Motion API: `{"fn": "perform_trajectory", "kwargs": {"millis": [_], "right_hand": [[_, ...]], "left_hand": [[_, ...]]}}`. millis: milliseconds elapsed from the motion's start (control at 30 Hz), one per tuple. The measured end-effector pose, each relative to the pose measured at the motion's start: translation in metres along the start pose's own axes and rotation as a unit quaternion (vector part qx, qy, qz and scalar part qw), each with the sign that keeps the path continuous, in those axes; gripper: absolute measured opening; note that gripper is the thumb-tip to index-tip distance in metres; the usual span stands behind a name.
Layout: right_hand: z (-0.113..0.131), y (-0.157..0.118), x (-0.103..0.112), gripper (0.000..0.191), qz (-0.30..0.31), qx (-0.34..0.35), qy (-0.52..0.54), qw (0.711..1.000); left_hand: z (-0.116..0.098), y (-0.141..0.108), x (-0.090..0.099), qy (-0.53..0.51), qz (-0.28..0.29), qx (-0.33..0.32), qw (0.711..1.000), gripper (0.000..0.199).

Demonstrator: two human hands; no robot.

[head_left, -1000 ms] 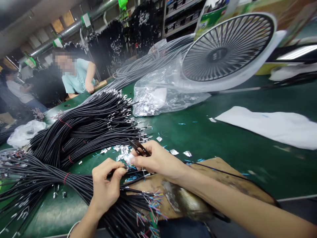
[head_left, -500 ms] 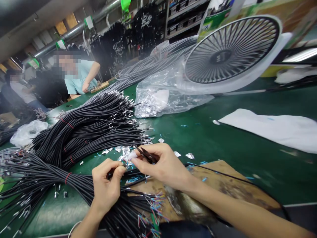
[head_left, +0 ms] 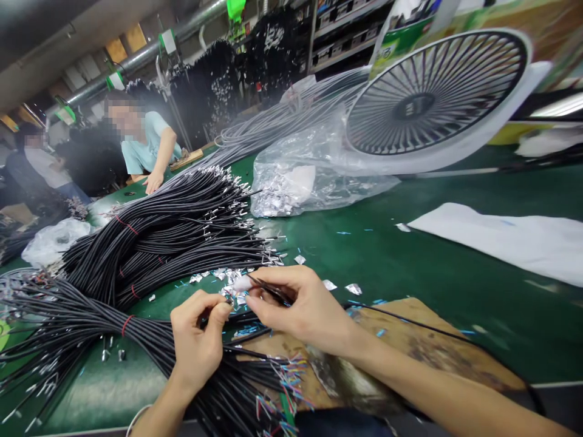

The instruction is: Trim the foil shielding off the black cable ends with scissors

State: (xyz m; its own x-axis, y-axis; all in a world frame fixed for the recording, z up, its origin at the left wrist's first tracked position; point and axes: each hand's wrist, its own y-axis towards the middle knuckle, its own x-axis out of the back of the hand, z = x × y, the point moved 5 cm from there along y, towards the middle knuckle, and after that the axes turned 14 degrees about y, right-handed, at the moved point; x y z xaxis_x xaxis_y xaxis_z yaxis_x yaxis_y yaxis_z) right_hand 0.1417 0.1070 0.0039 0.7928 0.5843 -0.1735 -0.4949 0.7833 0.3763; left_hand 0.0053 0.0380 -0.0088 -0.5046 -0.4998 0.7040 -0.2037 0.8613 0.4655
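Note:
My left hand (head_left: 200, 337) pinches the end of a black cable, with a small bit of it showing at the fingertips. Close on its right, my right hand (head_left: 300, 303) holds dark tweezers or snips (head_left: 273, 291); a white wrap covers one fingertip. A bundle of black cables (head_left: 150, 340), tied with red, runs beneath my left hand, and stripped ends with coloured wires (head_left: 289, 379) show at the lower middle. Silver foil scraps (head_left: 223, 276) lie just behind my fingertips. A stained wooden board (head_left: 410, 328) is under my right forearm.
A larger pile of black cables (head_left: 173, 224) lies at the left. Behind are a clear bag with foil pieces (head_left: 291, 185), a round fan (head_left: 437, 97) and grey cable coils (head_left: 282, 115). White paper (head_left: 501, 237) is at the right. A person (head_left: 150, 139) works across the green table.
My right fingertips have parted a little from my left ones, and the tool has shifted slightly. Across the table, the person's hand has moved down onto the cables.

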Motion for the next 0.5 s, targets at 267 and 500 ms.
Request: {"fn": "perform_trajectory", "kwargs": {"millis": [267, 500], "right_hand": [[0.0009, -0.0010, -0.0018, 0.021, 0.021, 0.026, -0.025, 0.999], [0.0069, -0.0021, -0.0015, 0.024, 0.003, 0.087, -0.077, 0.993]], "left_hand": [[0.0005, -0.0008, 0.0004, 0.007, -0.006, 0.001, 1.000, 0.019], [-0.0025, -0.0010, -0.0032, 0.016, 0.044, -0.026, 0.999, 0.027]]}}
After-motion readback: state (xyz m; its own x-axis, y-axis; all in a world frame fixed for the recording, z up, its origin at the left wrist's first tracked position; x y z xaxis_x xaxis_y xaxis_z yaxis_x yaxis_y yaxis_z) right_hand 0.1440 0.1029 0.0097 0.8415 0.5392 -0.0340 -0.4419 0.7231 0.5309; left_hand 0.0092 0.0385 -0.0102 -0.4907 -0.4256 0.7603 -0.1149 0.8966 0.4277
